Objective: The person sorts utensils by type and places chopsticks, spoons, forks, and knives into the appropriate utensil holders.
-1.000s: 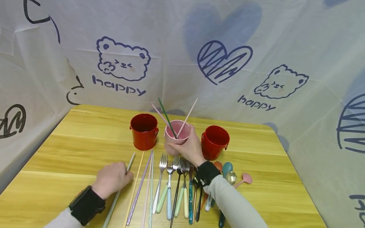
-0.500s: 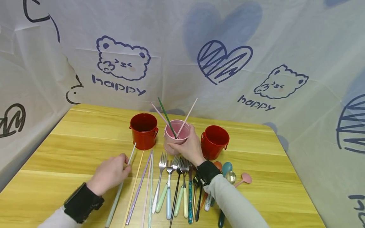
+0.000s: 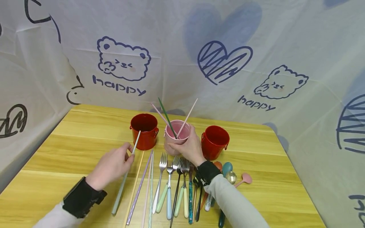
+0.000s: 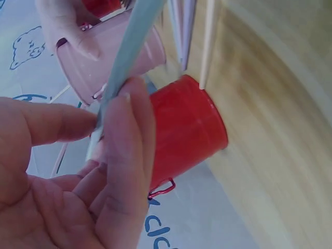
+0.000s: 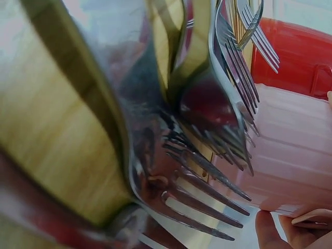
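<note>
My left hand pinches a pale green chopstick between thumb and fingers. It slants above the table, its thin end overlapping the front of the left red bucket in the head view. Up close in the left wrist view, the same chopstick crosses in front of the buckets. My right hand grips the pink bucket around its right side, thumb across the front. Inside that bucket lean a green chopstick and two pinkish ones. Several more chopsticks, among them a purple one, lie left of the forks.
Several forks lie in front of the pink bucket, close below my right wrist. Spoons, including a pink one, lie to the right, partly hidden by my right sleeve. A second red bucket stands right of my right hand.
My left hand has lifted the pale green chopstick and carried it forward, its thin end rising to the left red bucket's front. My right hand has stayed on the pink bucket.
</note>
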{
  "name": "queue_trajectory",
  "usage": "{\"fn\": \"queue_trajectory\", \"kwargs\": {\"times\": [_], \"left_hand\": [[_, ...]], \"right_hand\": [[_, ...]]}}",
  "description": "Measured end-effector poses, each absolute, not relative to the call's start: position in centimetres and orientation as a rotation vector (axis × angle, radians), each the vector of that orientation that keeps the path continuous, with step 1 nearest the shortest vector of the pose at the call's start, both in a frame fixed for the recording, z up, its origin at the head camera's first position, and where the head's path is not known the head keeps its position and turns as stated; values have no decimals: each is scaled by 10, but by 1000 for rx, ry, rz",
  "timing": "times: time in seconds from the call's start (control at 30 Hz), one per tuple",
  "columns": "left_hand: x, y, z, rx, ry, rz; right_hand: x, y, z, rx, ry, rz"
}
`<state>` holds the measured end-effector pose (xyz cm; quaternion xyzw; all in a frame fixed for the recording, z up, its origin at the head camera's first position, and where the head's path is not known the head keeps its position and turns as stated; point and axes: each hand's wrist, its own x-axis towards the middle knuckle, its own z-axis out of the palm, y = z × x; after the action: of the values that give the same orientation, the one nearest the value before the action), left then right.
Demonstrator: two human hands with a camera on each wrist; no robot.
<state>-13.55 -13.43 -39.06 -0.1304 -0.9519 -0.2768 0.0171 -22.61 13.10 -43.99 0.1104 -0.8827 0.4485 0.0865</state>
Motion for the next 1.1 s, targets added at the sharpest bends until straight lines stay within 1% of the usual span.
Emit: {"fn": "queue_trajectory", "kwargs": {"times": [0.47,0.6,0.83,1.1], "left_hand": [[-155,-116,-377,-548,-2612,-982],[-164,-112,-366,-560,-2511,-1072],[-178,-101,-346,-501,-2366,-1189],[-190,-91,-318,-534,-2071,-1281]], "right_hand": [[-225,132,-440,334,-2627,1323],[-226,132,-441,348,-2616,1301],[-227,132,-440,358,-2605,1303],[-226,131,-439,343,-2614,1320]]}}
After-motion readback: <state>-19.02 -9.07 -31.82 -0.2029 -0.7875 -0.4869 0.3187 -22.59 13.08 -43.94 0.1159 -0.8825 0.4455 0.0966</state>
